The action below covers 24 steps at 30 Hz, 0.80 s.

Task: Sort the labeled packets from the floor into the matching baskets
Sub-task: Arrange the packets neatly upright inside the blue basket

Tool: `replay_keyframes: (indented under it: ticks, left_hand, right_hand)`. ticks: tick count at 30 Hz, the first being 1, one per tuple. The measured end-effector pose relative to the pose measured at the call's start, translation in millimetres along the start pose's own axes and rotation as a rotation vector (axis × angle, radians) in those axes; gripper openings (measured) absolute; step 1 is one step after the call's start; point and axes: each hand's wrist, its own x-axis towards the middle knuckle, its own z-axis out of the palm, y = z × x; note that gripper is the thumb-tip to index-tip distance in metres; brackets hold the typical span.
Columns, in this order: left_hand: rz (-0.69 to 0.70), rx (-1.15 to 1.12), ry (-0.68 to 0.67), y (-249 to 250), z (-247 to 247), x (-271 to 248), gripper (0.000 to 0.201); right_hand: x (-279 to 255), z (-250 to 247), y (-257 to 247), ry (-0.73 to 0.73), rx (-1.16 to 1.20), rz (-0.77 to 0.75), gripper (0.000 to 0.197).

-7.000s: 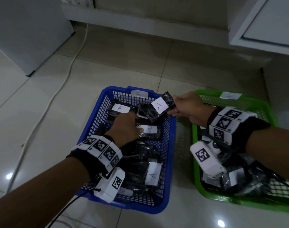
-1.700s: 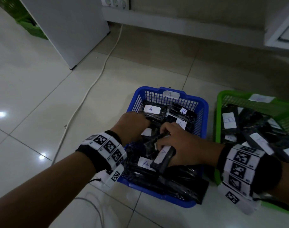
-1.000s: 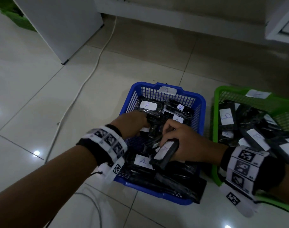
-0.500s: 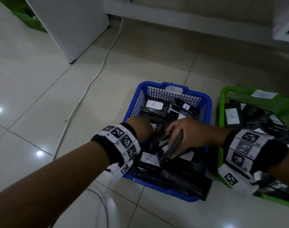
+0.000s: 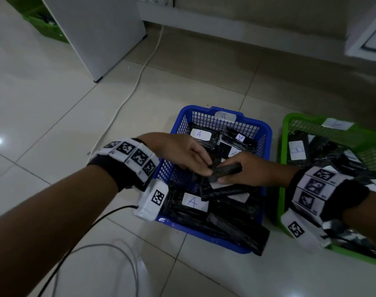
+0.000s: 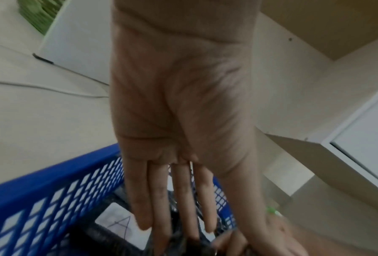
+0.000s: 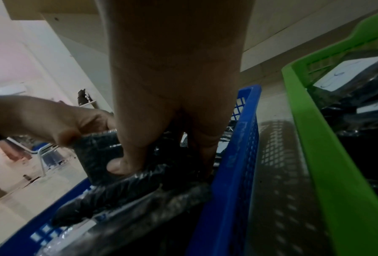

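The blue basket, tagged A, holds several black packets with white A labels. To its right stands the green basket with black packets, one labelled B. Both hands hold one black packet just above the blue basket's middle. My right hand grips its right part, thumb pressed on it. My left hand pinches its left end between thumb and straight fingers. That packet's label is hidden.
A white cable runs over the tiled floor left of the blue basket. A white cabinet stands at the back left with another green basket behind it. One black packet overhangs the blue basket's front right corner.
The left hand has come up out of the blue basket and taken the packet's left end. The right hand has turned the packet from tilted edge-on to roughly level.
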Motion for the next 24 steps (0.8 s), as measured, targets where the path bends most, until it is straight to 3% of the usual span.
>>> replay_keyframes:
  ticks: [3, 6, 9, 11, 14, 17, 24]
  left_hand:
    - [0.057, 0.011, 0.026, -3.7, -2.6, 1.9, 0.034]
    - [0.029, -0.003, 0.000, -5.3, -7.9, 4.0, 0.039]
    - [0.072, 0.108, 0.134, -8.1, -1.1, 13.5, 0.029]
    - [0.066, 0.209, 0.215, -8.7, 1.0, 16.1, 0.023]
    - [-0.005, 0.350, 0.255, -8.3, -3.8, 14.5, 0.032]
    - [-0.028, 0.573, 0.313, -12.8, -6.2, 16.8, 0.033]
    - [0.015, 0.777, 0.543, -38.7, 8.7, 18.3, 0.037]
  right_hand:
    - [0.7, -2.9, 1.9, -0.034, 0.010, 0.022, 0.023]
    - [-2.0, -6.2, 1.3, -0.060, 0.047, 0.023, 0.015]
    - [-4.7, -8.3, -1.3, -0.063, 0.070, 0.053, 0.020]
    - [-3.7, -8.5, -1.5, 0.022, 0.061, 0.079, 0.031]
    - [-0.7, -11.8, 2.4, 0.171, 0.018, 0.074, 0.039]
    - [-0.6, -16.6, 1.6, 0.232, 0.098, 0.106, 0.031]
    - [-1.0, -15.1, 2.2, 0.337, 0.281, 0.223, 0.016]
